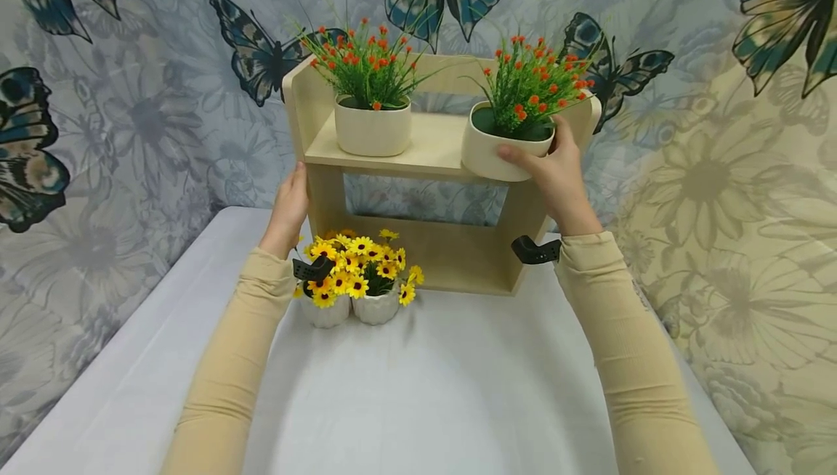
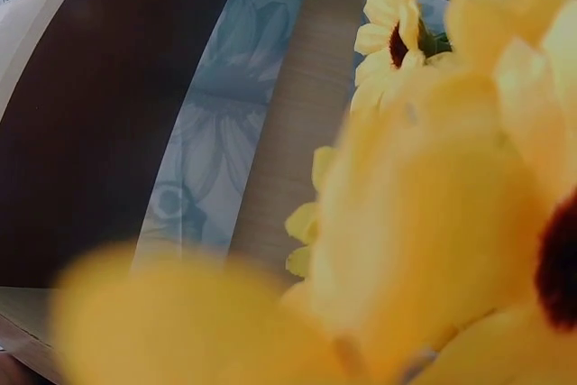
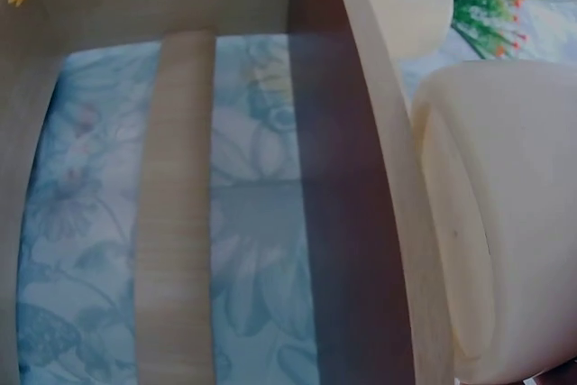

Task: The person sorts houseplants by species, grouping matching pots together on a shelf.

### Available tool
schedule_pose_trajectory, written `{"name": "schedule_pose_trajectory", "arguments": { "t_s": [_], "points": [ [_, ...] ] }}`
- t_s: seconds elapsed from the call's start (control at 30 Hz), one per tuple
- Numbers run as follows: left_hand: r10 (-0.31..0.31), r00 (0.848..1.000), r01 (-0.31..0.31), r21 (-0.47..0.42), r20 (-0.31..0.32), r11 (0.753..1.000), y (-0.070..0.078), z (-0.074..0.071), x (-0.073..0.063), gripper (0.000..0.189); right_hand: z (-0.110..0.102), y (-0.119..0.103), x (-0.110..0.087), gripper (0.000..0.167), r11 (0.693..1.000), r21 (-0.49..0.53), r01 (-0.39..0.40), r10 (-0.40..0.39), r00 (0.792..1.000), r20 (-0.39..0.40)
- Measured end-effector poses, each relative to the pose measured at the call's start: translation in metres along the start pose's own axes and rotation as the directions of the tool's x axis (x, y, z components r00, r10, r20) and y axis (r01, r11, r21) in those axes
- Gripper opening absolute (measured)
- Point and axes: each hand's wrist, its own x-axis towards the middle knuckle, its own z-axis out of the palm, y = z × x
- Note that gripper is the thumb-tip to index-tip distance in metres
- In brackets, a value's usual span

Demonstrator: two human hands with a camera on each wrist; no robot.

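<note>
My right hand [image 1: 564,177] grips a cream oval pot [image 1: 500,155] of orange-red flowers, thumb across its front and fingers at its right side. This pot tilts at the front edge of the upper shelf; part of its underside shows in the right wrist view, where the pot [image 3: 523,214] overlaps the board's edge. On the left, my left hand [image 1: 289,206] rests against the outer side of the wooden shelf unit [image 1: 425,253]. A matching pot [image 1: 373,130] of orange-red flowers stands upright on the upper shelf's left half.
Two white pots [image 1: 375,308] of yellow flowers stand side by side before the unit's lower left. In the left wrist view, yellow petals [image 2: 415,205] fill much of the foreground. A white cloth [image 1: 425,388] covers the table; butterfly-patterned fabric [image 1: 706,170] hangs behind.
</note>
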Motion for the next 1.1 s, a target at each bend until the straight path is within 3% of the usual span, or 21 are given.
{"name": "schedule_pose_trajectory", "arguments": {
  "t_s": [0.37,0.67,0.93,1.1],
  "points": [
    [-0.014,1.0,0.014,0.005,-0.003,1.0,-0.004,0.0,0.0,0.075,0.003,0.006,0.014,0.087,0.995,-0.08,-0.063,0.064,0.998,0.006],
    [0.005,1.0,-0.005,0.002,-0.001,1.0,-0.004,-0.001,0.001,0.076,0.008,0.005,0.028,0.092,0.993,-0.073,-0.094,0.097,0.995,0.031],
    [-0.001,0.999,0.005,0.111,-0.035,0.994,-0.005,0.0,0.0,0.08,0.007,0.006,0.038,0.099,0.971,-0.161,-0.176,0.189,0.979,0.072],
    [0.005,0.999,-0.001,0.125,-0.035,0.992,-0.006,0.001,-0.001,0.08,0.005,0.007,0.044,0.102,0.959,-0.184,-0.215,0.238,0.964,0.115]
  ]
}}
